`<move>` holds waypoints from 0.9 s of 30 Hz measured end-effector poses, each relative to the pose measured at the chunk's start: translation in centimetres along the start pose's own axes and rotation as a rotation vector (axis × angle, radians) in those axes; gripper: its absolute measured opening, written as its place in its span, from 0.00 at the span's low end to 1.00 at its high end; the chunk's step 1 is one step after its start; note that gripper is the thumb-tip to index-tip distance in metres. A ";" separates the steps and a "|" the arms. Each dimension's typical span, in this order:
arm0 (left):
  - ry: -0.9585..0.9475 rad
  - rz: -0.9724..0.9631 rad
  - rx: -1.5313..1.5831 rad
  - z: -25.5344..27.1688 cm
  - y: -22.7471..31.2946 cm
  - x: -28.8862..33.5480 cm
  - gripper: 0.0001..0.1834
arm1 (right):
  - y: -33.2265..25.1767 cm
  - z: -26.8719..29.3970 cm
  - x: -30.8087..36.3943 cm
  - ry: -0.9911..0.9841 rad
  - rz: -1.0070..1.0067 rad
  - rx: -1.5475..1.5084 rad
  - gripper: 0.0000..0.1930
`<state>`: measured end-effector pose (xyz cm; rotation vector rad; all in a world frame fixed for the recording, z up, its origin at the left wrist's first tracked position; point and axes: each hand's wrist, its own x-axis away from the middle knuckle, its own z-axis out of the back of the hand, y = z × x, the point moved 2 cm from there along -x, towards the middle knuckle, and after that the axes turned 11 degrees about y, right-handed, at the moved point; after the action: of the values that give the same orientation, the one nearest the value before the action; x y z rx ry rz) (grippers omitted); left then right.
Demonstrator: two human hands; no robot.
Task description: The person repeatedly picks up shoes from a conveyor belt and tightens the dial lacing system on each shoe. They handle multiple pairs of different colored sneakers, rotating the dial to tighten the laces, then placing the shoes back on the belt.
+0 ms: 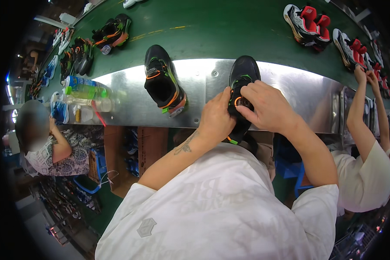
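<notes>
In front of me a black sneaker (244, 68) with orange and green trim points its toe away, its heel over the steel table edge. My left hand (219, 113) is closed on the shoe's left side by the collar. Bent over the tongue and lacing is my right hand (269, 106), its fingers pinching at the orange-trimmed opening; what exactly they pinch is hidden. To the left, a matching black sneaker (158, 58) rests on the steel ledge (203, 80), toe away, untouched by either hand.
Beyond the ledge runs a green belt (229, 32) carrying black sneakers (112, 32) at left and white-and-red sneakers (305, 24) at right. Bottles (86, 91) lie on the ledge's left. A cardboard box (154, 145) stands below. Co-workers sit at left (58, 149) and right (364, 177).
</notes>
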<state>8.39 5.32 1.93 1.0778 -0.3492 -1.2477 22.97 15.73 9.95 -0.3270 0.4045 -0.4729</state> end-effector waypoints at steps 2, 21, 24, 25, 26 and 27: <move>-0.017 0.001 0.002 0.0 0.0 -0.2 0.34 | 0.4 0.1 -0.5 -0.043 0.057 -0.016 0.15; -0.041 0.053 -0.005 0.6 0.8 0.3 0.37 | 0.6 0.6 -0.8 -0.037 0.197 0.025 0.16; -0.003 0.049 -0.025 0.0 0.6 0.5 0.36 | 0.7 -0.2 -0.4 -0.031 0.094 0.092 0.21; 0.010 0.054 -0.038 -0.1 0.5 0.7 0.36 | 0.5 -0.9 0.0 -0.048 -0.001 0.136 0.24; 0.002 0.051 -0.039 -0.3 0.3 0.8 0.36 | 0.3 -1.4 0.4 -0.065 -0.097 0.180 0.26; -0.006 0.048 -0.041 -0.4 0.1 0.9 0.36 | 0.0 -1.8 0.7 -0.035 -0.130 0.177 0.28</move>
<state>8.99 4.74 1.50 1.0251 -0.3510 -1.2108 22.77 15.01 8.21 -0.1907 0.3062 -0.6252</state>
